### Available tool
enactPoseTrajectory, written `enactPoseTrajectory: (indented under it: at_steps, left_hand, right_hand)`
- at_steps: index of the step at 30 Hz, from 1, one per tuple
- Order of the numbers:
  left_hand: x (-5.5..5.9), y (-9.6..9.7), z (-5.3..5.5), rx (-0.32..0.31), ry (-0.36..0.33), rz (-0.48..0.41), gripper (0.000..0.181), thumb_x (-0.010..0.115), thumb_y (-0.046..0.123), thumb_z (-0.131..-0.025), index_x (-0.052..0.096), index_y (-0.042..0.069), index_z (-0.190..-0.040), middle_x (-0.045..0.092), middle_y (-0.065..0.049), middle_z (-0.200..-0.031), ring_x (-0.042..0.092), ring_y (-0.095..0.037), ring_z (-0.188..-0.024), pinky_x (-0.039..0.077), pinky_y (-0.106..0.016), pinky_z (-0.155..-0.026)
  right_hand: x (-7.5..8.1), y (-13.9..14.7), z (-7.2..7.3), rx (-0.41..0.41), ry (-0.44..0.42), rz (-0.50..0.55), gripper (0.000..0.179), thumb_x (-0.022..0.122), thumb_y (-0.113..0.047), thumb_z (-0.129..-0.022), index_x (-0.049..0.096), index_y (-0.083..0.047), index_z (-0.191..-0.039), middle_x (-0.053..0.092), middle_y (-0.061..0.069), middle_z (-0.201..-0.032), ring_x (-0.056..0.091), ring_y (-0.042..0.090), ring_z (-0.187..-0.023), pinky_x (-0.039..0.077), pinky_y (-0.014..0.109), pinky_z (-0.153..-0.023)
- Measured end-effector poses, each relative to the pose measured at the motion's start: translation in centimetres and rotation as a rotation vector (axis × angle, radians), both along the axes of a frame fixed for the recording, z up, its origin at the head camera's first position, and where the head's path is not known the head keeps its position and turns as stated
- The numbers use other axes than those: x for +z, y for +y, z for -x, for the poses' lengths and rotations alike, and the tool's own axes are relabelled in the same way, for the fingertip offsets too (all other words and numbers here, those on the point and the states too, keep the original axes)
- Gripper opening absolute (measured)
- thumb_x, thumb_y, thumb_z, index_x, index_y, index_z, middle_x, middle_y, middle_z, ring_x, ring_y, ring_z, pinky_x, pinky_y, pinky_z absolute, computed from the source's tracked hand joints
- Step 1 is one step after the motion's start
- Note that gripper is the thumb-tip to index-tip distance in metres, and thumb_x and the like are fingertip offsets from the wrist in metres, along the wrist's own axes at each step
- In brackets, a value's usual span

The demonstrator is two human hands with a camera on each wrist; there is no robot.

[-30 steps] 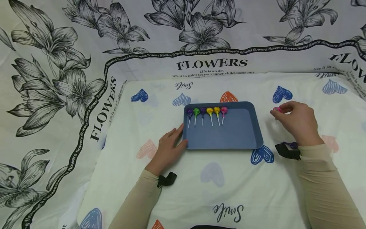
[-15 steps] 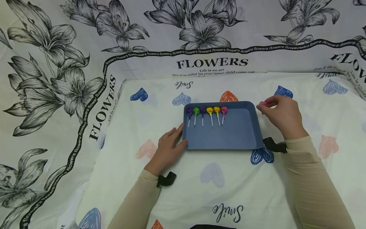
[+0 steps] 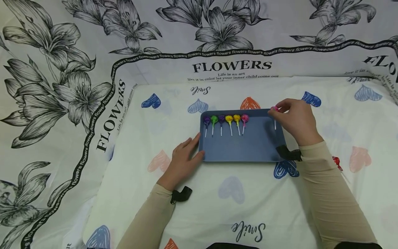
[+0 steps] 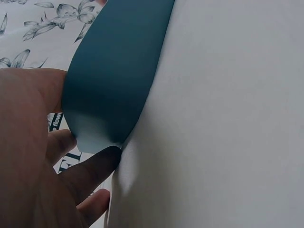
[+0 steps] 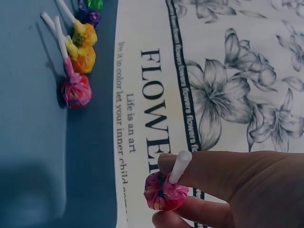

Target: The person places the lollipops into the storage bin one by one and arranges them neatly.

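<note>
A pink lollipop (image 5: 166, 192) is pinched by its wrapped head between the thumb and fingers of my right hand (image 3: 296, 119), its white stick pointing down over the right end of the blue tray (image 3: 242, 148). Several lollipops stand in a row along the tray's far side, heads away from me: purple (image 3: 207, 121), green (image 3: 214, 119), a second purple, two yellow (image 3: 229, 119) and a pink one (image 3: 245, 119) at the row's right end. My left hand (image 3: 181, 160) rests against the tray's left edge, fingers mostly straight, touching its rim (image 4: 114, 95).
A red lollipop (image 3: 337, 162) lies on the cloth, partly hidden by my right sleeve (image 3: 329, 186). The heart-printed white cloth (image 3: 199, 214) lies under the tray, with a flower-printed cloth (image 3: 149, 20) beyond it.
My right hand has moved left with the pink lollipop, from the cloth right of the tray to above its right end. The red lollipop has come into view. My left hand stays put.
</note>
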State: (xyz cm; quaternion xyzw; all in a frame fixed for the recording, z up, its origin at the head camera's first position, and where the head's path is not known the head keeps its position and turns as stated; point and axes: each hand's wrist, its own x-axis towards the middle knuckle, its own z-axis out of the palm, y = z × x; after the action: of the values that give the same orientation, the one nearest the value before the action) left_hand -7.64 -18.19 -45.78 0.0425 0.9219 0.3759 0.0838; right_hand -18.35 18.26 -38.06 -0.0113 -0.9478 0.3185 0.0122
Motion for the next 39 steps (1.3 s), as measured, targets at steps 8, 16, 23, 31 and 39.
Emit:
enactPoseTrajectory:
  at_steps: [8, 16, 23, 31, 39]
  left_hand:
    - [0.0, -0.2, 0.0, -0.013, 0.029, 0.012, 0.066, 0.054, 0.05, -0.106, 0.025, 0.043, -0.166, 0.04, 0.001, -0.167, 0.025, -0.027, -0.159, 0.012, -0.057, -0.127]
    - [0.0, -0.1, 0.1, -0.027, 0.04, 0.02, 0.067, 0.053, 0.05, -0.106, 0.026, 0.041, -0.166, 0.041, 0.003, -0.166, 0.026, -0.024, -0.158, 0.011, -0.054, -0.127]
    - [0.0, -0.2, 0.1, -0.017, 0.033, 0.01, 0.067, 0.054, 0.05, -0.105, 0.028, 0.041, -0.166, 0.043, 0.0, -0.166, 0.026, -0.026, -0.158, 0.013, -0.055, -0.127]
    - [0.1, -0.2, 0.0, -0.023, 0.019, 0.008, 0.066, 0.053, 0.051, -0.106, 0.026, 0.041, -0.166, 0.04, 0.001, -0.167, 0.024, -0.024, -0.159, 0.011, -0.054, -0.127]
    - [0.0, -0.4, 0.1, -0.027, 0.02, 0.005, 0.066, 0.052, 0.051, -0.106, 0.027, 0.041, -0.166, 0.04, 0.002, -0.167, 0.024, -0.023, -0.159, 0.011, -0.053, -0.128]
  right_hand:
    - [-0.7, -1.6, 0.8, 0.025, -0.065, 0.02, 0.047, 0.071, -0.037, -0.099, 0.072, 0.002, -0.126, 0.07, 0.026, -0.118, 0.064, 0.04, -0.102, 0.054, 0.051, -0.076]
    - [-1.8, -2.2, 1.4, 0.03, -0.123, 0.024, 0.045, 0.072, -0.036, -0.1, 0.074, 0.003, -0.121, 0.072, 0.026, -0.113, 0.065, 0.037, -0.096, 0.054, 0.048, -0.077]
    - [-2.2, -3.6, 2.0, 0.046, -0.132, -0.016, 0.042, 0.073, -0.034, -0.098, 0.075, 0.003, -0.119, 0.073, 0.025, -0.112, 0.064, 0.038, -0.096, 0.054, 0.049, -0.076]
    - [-2.7, -4.6, 2.1, 0.07, -0.136, -0.053, 0.039, 0.075, -0.031, -0.097, 0.073, 0.003, -0.115, 0.073, 0.025, -0.11, 0.065, 0.037, -0.091, 0.054, 0.047, -0.071]
    - [-3.2, -5.0, 2.4, 0.076, -0.133, -0.099, 0.029, 0.075, -0.027, -0.097, 0.071, 0.0, -0.105, 0.073, 0.023, -0.103, 0.064, 0.035, -0.084, 0.05, 0.041, -0.063]
